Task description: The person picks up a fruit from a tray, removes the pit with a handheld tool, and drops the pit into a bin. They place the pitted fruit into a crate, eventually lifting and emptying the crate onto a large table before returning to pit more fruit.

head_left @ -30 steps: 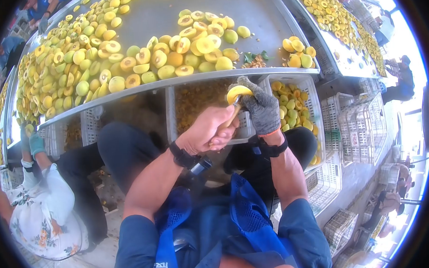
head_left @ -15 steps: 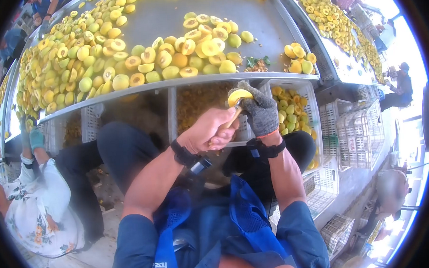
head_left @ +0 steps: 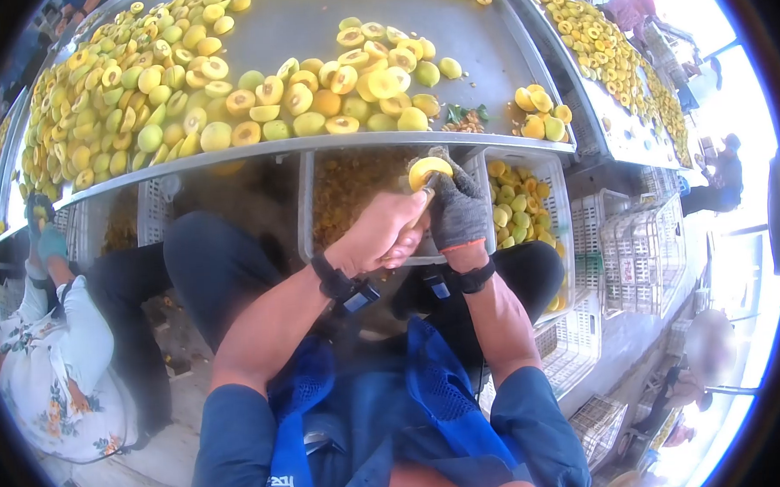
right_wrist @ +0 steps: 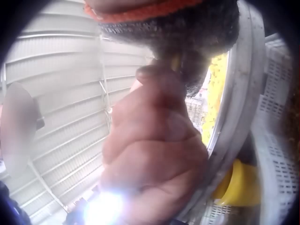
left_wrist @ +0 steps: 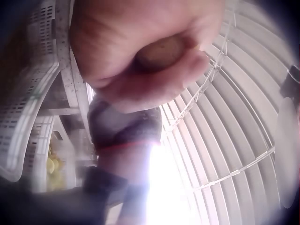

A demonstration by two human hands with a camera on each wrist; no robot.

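Note:
In the head view my bare left hand grips a wooden-handled pitting tool whose metal tip meets a yellow peach half. The round butt of the handle shows inside the curled fingers in the left wrist view. My right hand, in a grey knit glove with an orange cuff, holds the peach half from the far side, with the cut face toward the tool. Both hands are close together over a crate of orange-brown scraps. In the right wrist view the glove hides the fruit.
A metal table carries a large pile of halved peaches, with a small group at its right end. Below stands a crate of yellow-green peaches. White crates are stacked rightward; another person sits at left.
The peach half has turned and tilted slightly at the tool tip. Both hands keep their hold and have shifted slightly left in the head view, along with the surroundings.

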